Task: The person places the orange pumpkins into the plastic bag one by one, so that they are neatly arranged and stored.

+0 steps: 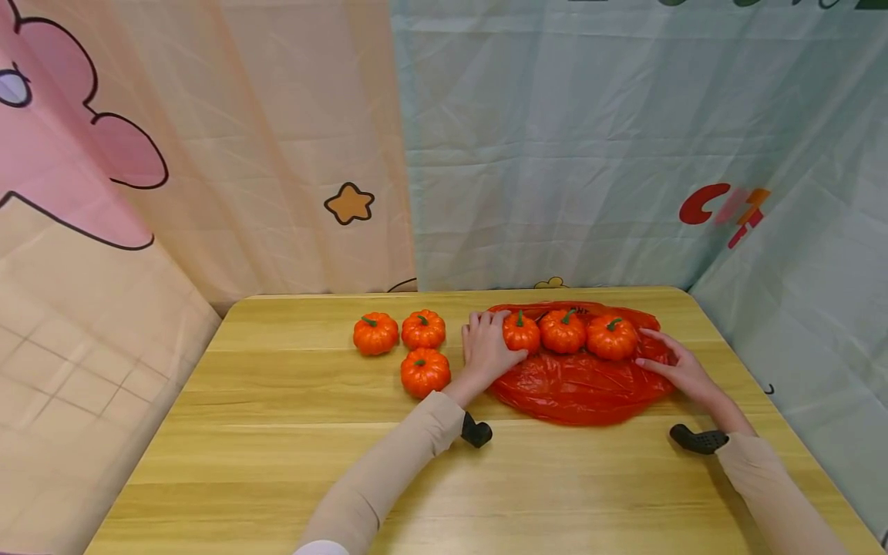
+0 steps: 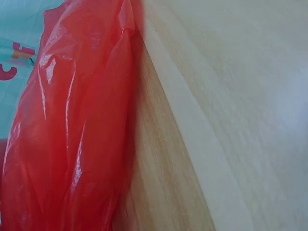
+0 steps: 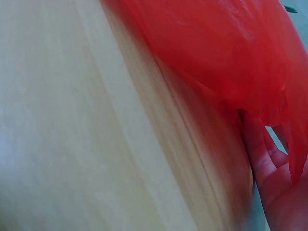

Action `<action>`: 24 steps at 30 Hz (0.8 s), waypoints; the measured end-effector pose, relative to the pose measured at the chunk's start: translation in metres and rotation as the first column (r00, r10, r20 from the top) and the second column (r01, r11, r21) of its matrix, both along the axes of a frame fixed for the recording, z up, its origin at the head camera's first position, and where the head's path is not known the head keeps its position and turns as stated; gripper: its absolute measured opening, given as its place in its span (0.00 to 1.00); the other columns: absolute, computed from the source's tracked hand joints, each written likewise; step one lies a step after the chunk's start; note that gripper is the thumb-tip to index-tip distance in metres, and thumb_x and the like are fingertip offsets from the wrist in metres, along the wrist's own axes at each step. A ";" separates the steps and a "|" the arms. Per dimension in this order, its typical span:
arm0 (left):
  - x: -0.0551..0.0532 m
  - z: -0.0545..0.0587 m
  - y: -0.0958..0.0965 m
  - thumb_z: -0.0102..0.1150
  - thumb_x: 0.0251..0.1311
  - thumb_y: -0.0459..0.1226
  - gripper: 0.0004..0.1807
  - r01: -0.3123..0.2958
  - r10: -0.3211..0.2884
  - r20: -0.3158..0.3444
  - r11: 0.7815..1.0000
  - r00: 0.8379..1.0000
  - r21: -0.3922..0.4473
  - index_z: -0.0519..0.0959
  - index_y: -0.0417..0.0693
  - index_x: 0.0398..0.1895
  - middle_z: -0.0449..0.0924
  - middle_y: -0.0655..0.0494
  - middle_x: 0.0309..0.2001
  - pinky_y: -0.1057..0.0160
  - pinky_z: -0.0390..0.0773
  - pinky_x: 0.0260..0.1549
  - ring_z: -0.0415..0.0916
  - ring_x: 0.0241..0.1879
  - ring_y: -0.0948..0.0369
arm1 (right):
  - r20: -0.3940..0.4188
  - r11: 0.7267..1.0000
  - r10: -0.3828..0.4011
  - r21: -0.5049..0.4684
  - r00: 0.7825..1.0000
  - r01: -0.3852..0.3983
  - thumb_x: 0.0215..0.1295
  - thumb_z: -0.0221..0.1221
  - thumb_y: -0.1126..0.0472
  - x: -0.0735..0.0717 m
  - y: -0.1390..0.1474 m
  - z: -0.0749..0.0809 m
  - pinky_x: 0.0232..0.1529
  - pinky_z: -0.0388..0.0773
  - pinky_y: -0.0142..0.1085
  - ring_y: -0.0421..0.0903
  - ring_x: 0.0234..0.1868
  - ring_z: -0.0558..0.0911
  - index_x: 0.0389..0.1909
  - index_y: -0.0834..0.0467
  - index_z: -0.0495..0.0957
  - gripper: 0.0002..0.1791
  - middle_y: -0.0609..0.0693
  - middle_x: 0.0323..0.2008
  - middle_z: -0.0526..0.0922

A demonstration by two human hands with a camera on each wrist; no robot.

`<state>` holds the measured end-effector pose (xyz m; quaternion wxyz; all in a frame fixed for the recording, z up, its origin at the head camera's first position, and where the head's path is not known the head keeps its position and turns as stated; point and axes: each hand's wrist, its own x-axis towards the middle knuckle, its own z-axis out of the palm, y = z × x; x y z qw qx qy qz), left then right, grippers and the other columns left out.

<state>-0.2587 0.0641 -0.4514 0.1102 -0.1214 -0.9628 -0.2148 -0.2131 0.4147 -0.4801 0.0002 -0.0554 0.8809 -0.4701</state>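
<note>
A red plastic bag lies spread flat on the wooden table. Across its upper part three small orange pumpkins stand in a row, green stems up. My left hand grips the leftmost pumpkin, thumb at its near side and index finger at its far side. At the bag's other end is my right hand, thumb and fingers spread, tips close to the rightmost pumpkin. In the right wrist view the bag's edge partly hides that hand. The left wrist view holds mostly bag.
Left of the bag sit three more pumpkins, two at the back and one nearer, close to my left forearm. Printed curtains hang behind the table and along its sides.
</note>
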 end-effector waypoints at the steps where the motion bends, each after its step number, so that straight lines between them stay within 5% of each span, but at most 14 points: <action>1: 0.000 0.000 0.000 0.70 0.45 0.58 0.39 0.000 0.000 -0.002 1.000 1.000 0.007 0.72 0.58 0.62 0.76 0.55 0.53 0.57 0.66 0.46 0.64 0.53 0.55 | 0.000 1.000 -0.001 0.002 1.000 0.001 0.69 0.56 0.57 0.000 0.000 0.000 0.47 0.60 0.10 0.25 0.59 0.59 0.72 0.59 0.55 0.35 0.69 0.70 0.52; 7: 0.001 0.000 0.001 0.71 0.48 0.53 0.34 0.010 -0.008 -0.027 0.998 1.000 0.065 0.73 0.56 0.60 0.75 0.53 0.52 0.58 0.70 0.43 0.65 0.51 0.55 | 0.002 1.000 -0.004 0.011 1.000 0.004 0.69 0.55 0.57 0.000 0.000 0.000 0.46 0.59 0.09 0.42 0.67 0.58 0.73 0.58 0.54 0.34 0.68 0.71 0.52; 19: 0.005 0.005 -0.001 0.71 0.48 0.53 0.34 -0.007 0.010 -0.027 0.994 1.000 0.107 0.72 0.58 0.60 0.73 0.53 0.54 0.56 0.71 0.47 0.65 0.53 0.54 | 0.035 1.000 -0.010 0.016 0.999 0.009 0.69 0.55 0.55 0.000 -0.002 0.004 0.46 0.59 0.11 0.63 0.67 0.53 0.73 0.58 0.54 0.35 0.69 0.71 0.51; 24: 0.008 0.013 -0.006 0.71 0.48 0.52 0.35 0.001 0.004 -0.036 0.990 0.999 0.142 0.73 0.58 0.61 0.74 0.54 0.54 0.55 0.71 0.48 0.66 0.52 0.54 | 0.017 1.000 -0.007 0.022 1.000 0.006 0.69 0.56 0.55 0.001 -0.002 0.002 0.47 0.59 0.12 0.56 0.68 0.55 0.73 0.58 0.54 0.35 0.67 0.71 0.52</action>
